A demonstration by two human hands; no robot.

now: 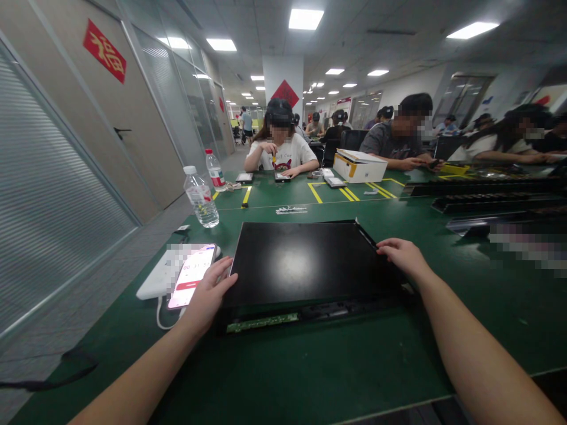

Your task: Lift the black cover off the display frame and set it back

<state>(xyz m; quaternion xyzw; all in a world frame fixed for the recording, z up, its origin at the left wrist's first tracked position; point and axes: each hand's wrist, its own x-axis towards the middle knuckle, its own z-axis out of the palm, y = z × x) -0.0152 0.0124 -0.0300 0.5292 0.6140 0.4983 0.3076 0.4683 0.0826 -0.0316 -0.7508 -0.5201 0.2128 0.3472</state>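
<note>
A black glossy panel (305, 262) lies over a dark frame on the green table, a bright reflection at its centre. Below its near edge shows a green circuit strip (262, 323). My left hand (217, 283) grips the panel's left edge, thumb near the top surface and fingers along the side. At the far right corner area, my right hand (401, 254) pinches the right edge of the panel or frame; which of the two is unclear. The panel's near edge sits slightly apart from the frame.
Left of the panel are a lit phone (192, 277), a white box-like device (155, 280) with a cable, and two water bottles (201, 198). Across the green table (354, 366) a person works beside a white box (361, 168). Dark metal strips (478, 202) lie at right.
</note>
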